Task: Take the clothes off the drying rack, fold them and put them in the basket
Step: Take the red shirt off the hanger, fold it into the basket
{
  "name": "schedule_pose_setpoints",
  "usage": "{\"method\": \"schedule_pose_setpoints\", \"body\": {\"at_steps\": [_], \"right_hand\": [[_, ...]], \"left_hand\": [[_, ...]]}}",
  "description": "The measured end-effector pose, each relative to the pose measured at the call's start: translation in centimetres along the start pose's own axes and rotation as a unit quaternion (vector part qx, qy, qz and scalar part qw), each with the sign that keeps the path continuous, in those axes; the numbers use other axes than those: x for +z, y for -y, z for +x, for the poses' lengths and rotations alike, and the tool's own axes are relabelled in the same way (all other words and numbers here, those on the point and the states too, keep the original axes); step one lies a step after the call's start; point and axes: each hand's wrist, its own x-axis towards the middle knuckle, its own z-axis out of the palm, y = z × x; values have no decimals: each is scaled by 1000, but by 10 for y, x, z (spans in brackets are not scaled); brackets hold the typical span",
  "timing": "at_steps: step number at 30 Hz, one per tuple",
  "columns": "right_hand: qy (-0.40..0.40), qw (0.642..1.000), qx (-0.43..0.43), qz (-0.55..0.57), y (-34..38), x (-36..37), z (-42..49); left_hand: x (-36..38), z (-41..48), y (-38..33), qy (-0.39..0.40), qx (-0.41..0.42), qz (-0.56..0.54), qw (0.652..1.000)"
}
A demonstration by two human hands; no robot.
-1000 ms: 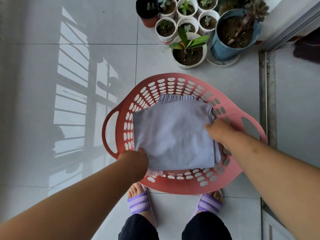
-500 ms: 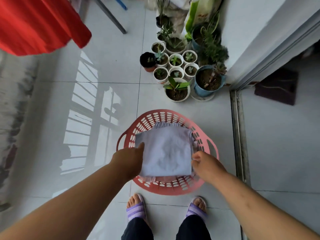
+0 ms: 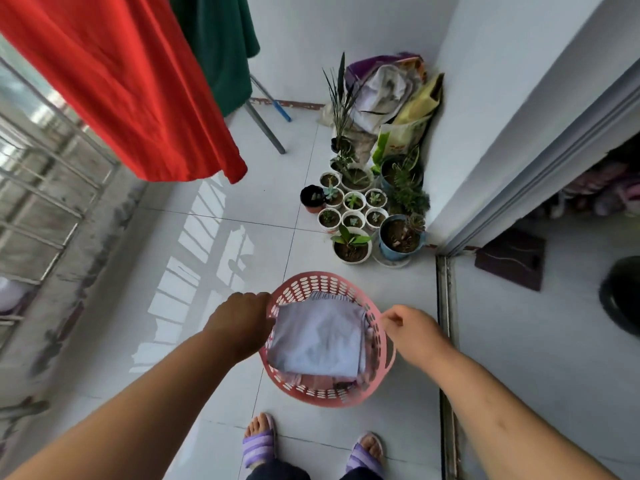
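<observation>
Left hand (image 3: 239, 320) knuckles-up over the left rim of the basket (image 3: 322, 398), fingers curled down out of sight by the far-left corner of the cloth (image 3: 318, 337); cannot tell whether gripping anything or merely touching. Right hand (image 3: 412, 329) just outside the right rim, loosely curled, thumb tip by forefinger, nothing held. Both forearms bare, reaching in from the lower corners.

Cloth folded, pale lilac, flat in the basket, filling most of it. A gathered lilac edge showing past its far side, something pink beneath at the near side. Basket pink, round, perforated, standing on the floor (image 3: 207, 254) of glossy white tile with a window's reflection.

Below the basket, toes in purple slippers (image 3: 258, 445), dark trouser legs at the bottom edge.

Beyond the basket, near but apart, pots (image 3: 351, 252) clustered against the wall: small white ones with succulents, a blue one on the right, taller plants behind. Bags (image 3: 391, 88) stacked in the corner.

Upper left, red cloth (image 3: 114, 81) hanging, green cloth (image 3: 221, 43) behind it, grey rack leg (image 3: 265, 128) slanting to the floor under them. Grille (image 3: 41, 188) along the left edge. To the right, door track (image 3: 445, 341) running up the floor, dark mat (image 3: 509, 258) past it.
</observation>
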Motion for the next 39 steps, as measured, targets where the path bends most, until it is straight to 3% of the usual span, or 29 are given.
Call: {"method": "schedule_pose_setpoints", "body": {"at_steps": [10,20,29,39], "right_hand": [[-34,993,-111,20,72,-84,-68],[-76,966,-246,15,141,-146,-100],[-98,930,-354,33,242,-181,-113],[-158,896,-414,23,394,-202,-80]], "left_hand": [[-104,-61,1,-95,-30,26,995],[-220,-120,3,-237,2,72,969],[-397,-135,21,-332,-25,195,923],[-549,-98,108,-316,-119,331,881]]}}
